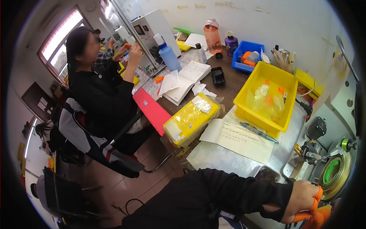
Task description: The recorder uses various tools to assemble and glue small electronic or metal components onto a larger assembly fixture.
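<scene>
At the lower right, my left hand [302, 201] reaches across in a black sleeve, with orange covers on its fingers. Its fingers are bent and pressed together, closed on something too hidden to name. Right against it are the orange-covered fingers of my right hand [321, 216], also drawn together; the rest of that hand lies beyond the picture's edge. Just above both hands is a machine with a brass-coloured wheel [346, 176] with a green ring. A small metal tray [282, 179] of small dark parts sits by my left sleeve.
A yellow bin [244, 108] holds clear bags with orange bits. Before it lie an open notebook [249, 147] and a pen [259, 132]. A taped yellow box [190, 120] stands left, a blue bin [237, 60] behind. A co-worker [101, 84] sits at the left.
</scene>
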Demonstrator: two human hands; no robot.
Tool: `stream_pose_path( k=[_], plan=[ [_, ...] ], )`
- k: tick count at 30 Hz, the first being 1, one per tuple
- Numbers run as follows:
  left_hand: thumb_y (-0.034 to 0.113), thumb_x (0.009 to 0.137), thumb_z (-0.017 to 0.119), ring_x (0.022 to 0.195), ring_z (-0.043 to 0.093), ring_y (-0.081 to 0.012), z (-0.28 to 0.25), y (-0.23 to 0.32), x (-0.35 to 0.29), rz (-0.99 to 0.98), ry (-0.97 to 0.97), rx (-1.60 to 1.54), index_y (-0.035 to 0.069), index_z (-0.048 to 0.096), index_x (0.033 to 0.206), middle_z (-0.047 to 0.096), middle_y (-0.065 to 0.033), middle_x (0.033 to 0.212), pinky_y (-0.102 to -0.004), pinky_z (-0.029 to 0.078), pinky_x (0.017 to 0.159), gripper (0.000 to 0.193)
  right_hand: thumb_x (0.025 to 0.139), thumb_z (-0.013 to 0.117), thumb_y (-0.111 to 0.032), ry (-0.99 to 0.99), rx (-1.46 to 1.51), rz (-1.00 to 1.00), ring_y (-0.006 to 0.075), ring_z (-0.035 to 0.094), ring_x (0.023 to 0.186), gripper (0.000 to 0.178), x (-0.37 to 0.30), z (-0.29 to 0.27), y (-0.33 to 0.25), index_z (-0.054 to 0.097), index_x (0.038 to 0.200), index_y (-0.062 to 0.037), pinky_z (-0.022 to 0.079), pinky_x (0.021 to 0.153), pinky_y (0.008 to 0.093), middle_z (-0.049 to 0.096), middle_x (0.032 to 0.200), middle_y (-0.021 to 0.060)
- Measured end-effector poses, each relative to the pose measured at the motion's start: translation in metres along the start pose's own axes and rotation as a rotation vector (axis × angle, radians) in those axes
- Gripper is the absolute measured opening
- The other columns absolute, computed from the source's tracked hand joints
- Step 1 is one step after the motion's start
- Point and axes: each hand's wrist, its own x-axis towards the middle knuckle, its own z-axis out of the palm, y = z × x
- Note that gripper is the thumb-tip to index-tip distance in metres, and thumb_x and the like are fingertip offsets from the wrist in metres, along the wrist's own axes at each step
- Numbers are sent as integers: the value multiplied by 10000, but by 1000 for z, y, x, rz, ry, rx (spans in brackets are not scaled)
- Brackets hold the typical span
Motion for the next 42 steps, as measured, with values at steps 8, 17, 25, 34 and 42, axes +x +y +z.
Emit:
stream_pose_path(
  k=[8,17,25,34,42],
  plan=[
    [114,578,570,562,436,-227,0,3,1,254,68,308,83,533,610,465,-69,659,-333,313,552,58,830,456,-209,41,450,381,174,473,692,244,-9,8,-11,530,848,23,346,654,265,525,783,95],
    [144,595,517,515,413,-195,5,-6,-4,451,54,575,60,527,583,427,-31,552,-335,282,549,85,793,522,-122,-3,601,684,121,448,670,121,-26,4,-2,517,775,-3,352,605,241,510,745,58],
    [123,482,570,633,491,-183,-12,-7,-5,416,-57,430,54,594,749,532,-81,773,-291,356,521,277,627,686,-129,130,933,875,137,472,585,190,-31,20,1,552,704,-19,354,550,247,533,650,65],
    [117,472,570,635,524,-143,-14,24,12,402,-502,709,105,631,779,551,-9,797,-296,332,517,314,720,583,-64,-87,834,753,177,536,676,69,-27,-12,-11,569,760,-9,404,609,266,561,723,75],
    [50,457,622,551,484,-157,32,39,17,452,-507,784,101,589,717,515,-9,707,-287,298,490,267,510,565,-133,268,-190,152,136,450,547,202,-67,-6,-13,560,706,-86,428,548,259,474,656,14]
  ],
)
